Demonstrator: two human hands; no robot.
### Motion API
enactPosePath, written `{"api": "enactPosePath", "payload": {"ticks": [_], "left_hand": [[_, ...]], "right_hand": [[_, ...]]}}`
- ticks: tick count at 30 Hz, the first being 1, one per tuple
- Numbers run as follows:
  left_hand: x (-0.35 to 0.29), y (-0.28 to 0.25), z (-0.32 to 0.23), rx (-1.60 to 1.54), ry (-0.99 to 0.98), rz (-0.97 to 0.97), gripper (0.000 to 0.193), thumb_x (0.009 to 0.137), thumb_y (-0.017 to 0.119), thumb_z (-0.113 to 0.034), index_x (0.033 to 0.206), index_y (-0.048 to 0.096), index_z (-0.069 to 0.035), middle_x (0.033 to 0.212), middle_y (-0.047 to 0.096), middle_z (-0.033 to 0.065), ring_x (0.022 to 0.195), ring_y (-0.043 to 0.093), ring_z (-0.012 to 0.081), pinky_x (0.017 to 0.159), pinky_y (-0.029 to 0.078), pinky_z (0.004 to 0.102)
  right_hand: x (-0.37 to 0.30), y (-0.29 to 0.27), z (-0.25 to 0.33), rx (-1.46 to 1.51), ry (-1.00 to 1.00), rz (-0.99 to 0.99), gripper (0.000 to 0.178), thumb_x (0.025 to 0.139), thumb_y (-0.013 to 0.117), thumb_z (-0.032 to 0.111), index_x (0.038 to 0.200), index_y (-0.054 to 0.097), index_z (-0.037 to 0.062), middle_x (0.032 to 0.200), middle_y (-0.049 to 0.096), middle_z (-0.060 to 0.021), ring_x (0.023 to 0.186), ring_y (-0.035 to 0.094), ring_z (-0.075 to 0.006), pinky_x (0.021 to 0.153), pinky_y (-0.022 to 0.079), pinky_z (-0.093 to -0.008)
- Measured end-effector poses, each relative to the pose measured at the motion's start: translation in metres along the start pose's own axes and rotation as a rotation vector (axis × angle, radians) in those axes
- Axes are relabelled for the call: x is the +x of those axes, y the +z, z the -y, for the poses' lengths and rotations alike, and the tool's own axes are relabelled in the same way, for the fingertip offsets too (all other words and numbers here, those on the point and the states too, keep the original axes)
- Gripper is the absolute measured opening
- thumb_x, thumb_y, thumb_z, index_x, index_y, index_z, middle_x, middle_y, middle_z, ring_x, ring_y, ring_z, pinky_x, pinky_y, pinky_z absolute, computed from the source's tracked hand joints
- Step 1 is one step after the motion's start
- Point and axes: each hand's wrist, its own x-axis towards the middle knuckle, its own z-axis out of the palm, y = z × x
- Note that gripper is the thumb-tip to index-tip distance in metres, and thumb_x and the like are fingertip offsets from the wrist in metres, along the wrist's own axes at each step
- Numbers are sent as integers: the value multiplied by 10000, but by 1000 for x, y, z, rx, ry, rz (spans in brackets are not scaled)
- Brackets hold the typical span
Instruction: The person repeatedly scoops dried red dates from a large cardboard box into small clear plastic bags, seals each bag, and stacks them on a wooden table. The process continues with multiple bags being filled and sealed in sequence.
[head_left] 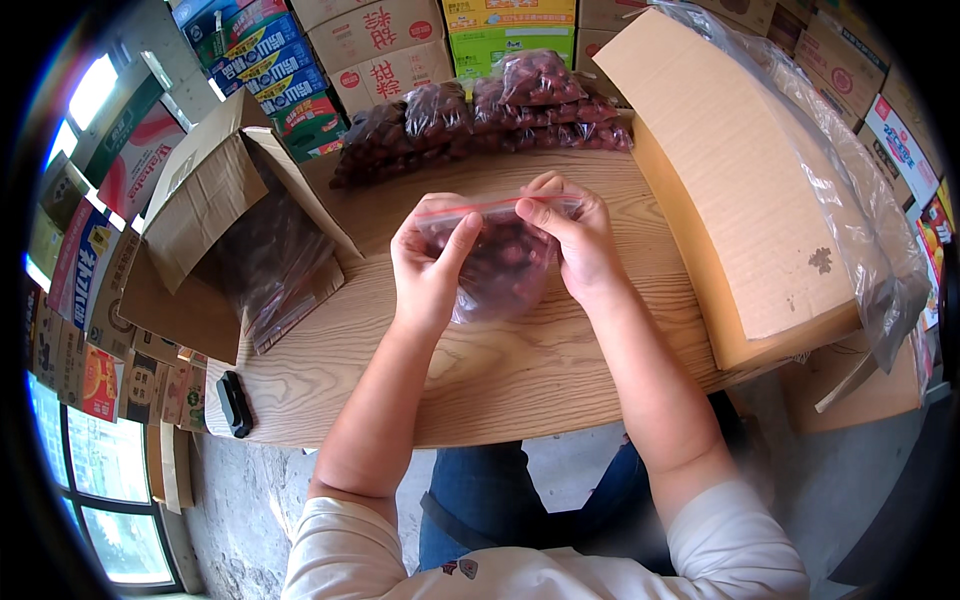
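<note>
A clear zip bag (503, 268) filled with dark red dates, by their look, is between my hands over the middle of the table. Its red zip strip runs along the top edge. My left hand (432, 250) pinches the strip's left end, thumb in front and fingers behind the plastic. At the other end my right hand (577, 232) grips the strip between thumb and curled fingers. The bag's lower part hangs toward me, and its base is near or on the wood; I cannot tell which.
Several filled bags of dates (480, 112) are piled along the table's (370, 390) far side. An open carton (215, 225) with plastic bags inside stands at left, a large open carton (740, 190) at right. A black object (235, 404) lies by the left edge. Stacked boxes (385, 50) rise behind.
</note>
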Motion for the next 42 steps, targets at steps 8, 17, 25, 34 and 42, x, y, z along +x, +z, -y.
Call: {"api": "enactPosePath", "payload": {"ticks": [8,17,25,34,42], "left_hand": [[4,-14,10,42,57,3,80,912,633,-100,871,599,-39,832,603,-14,738,498,43,713,416,203],[8,-12,8,-61,64,-129,94,906,642,-91,834,589,-61,804,597,-29,708,493,29,664,411,188],[9,-19,13,-62,68,-150,62,900,642,-97,861,601,-73,844,620,-18,777,523,45,723,417,213],[0,-1,6,-54,-190,39,184,812,733,-82,970,659,-23,963,615,27,885,573,117,817,454,267],[-2,0,6,99,12,44,71,822,717,-71,844,686,-11,933,590,23,857,549,119,775,433,261]], "right_hand": [[-1,2,4,-17,44,-28,127,781,762,87,759,637,80,736,627,24,691,535,-47,673,411,-208],[8,-14,-1,-17,-86,-66,115,800,750,113,754,645,98,762,640,26,781,554,-63,791,404,-246],[9,-16,-1,31,-106,-131,174,800,748,101,705,604,121,771,637,44,786,530,-57,803,363,-244],[6,-14,5,101,-54,18,139,810,729,138,815,594,109,929,631,-7,930,541,-95,873,365,-262],[0,-2,5,-51,30,311,397,742,807,250,986,540,86,1161,555,-74,1034,544,-130,878,440,-286]]}}
